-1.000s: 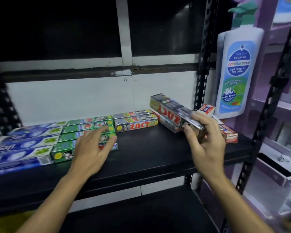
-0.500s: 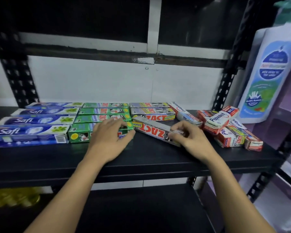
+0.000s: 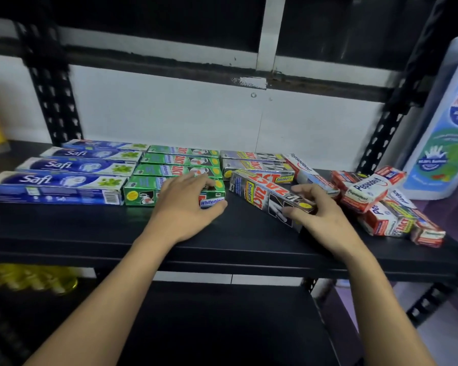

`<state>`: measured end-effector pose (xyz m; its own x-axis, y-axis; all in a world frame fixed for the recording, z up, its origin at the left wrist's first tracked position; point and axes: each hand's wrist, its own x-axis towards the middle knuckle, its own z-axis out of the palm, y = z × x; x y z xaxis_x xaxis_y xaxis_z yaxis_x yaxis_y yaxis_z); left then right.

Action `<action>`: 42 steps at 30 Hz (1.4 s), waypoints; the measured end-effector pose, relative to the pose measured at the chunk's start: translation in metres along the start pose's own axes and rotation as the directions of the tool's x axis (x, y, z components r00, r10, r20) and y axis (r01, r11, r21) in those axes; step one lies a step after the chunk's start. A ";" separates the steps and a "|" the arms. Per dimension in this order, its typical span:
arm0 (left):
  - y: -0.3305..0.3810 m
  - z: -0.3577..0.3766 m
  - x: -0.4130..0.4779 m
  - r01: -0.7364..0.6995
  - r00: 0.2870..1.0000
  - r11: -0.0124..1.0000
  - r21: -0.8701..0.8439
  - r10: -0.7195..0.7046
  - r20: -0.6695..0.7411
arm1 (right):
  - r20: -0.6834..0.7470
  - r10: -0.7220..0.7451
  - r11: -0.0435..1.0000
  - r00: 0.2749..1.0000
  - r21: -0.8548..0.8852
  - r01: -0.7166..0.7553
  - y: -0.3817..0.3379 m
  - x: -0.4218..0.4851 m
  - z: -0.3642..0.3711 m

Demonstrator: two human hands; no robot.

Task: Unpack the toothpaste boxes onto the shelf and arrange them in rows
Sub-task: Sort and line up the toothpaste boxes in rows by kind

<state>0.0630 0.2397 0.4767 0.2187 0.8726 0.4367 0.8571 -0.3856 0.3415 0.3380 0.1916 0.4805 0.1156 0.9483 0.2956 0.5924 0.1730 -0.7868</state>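
Large white-and-blue wash bottle (image 3: 444, 154) far right, blurred yellow items (image 3: 29, 278) lower left

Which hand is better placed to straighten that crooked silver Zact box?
The right hand: it grips the skewed silver Zact box at its near end. The left hand rests on the front green box, off to the side.
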 end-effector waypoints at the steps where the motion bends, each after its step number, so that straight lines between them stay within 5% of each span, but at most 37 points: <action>1: 0.000 0.000 0.000 0.001 1.000 1.000 0.004 -0.001 0.001 | -0.015 -0.003 1.000 1.000 0.010 0.003 0.002 0.001 0.001; 8: -0.001 0.001 0.001 0.004 1.000 1.000 -0.001 -0.004 -0.010 | -0.100 0.051 0.986 0.994 0.162 -0.035 0.001 0.001 -0.002; 13: -0.002 0.002 0.002 0.005 1.000 1.000 -0.004 -0.005 -0.015 | -0.184 0.012 0.999 0.983 -0.039 -0.020 0.002 0.002 0.000; 17: -0.002 0.002 0.003 -0.001 1.000 1.000 0.000 0.001 -0.018 | -0.121 -0.076 0.986 0.990 -0.154 0.057 0.005 0.001 0.002; 24: -0.004 0.002 0.004 -0.016 0.999 1.000 -0.004 0.016 -0.031 | -0.142 -0.333 0.739 0.932 -0.654 0.164 0.008 0.010 0.023; 29: -0.005 0.003 0.003 -0.015 0.999 1.000 -0.021 0.014 -0.033 | -0.049 -0.136 0.607 0.990 -0.793 0.044 -0.024 0.028 0.027; 33: -0.005 0.003 0.003 -0.018 0.999 1.000 -0.019 0.017 -0.029 | -0.021 -0.063 0.662 0.998 -0.749 0.026 -0.028 0.049 0.031; 42: -0.009 0.006 0.003 -0.038 0.998 0.999 -0.005 0.038 -0.054 | -0.098 -0.159 0.765 0.982 -0.641 0.060 -0.002 0.062 0.042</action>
<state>0.0590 0.2473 0.4705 0.2250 0.8400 0.4938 0.8458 -0.4200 0.3291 0.3102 0.2613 0.4774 0.0979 0.8781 0.4683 0.9712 0.0184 -0.2375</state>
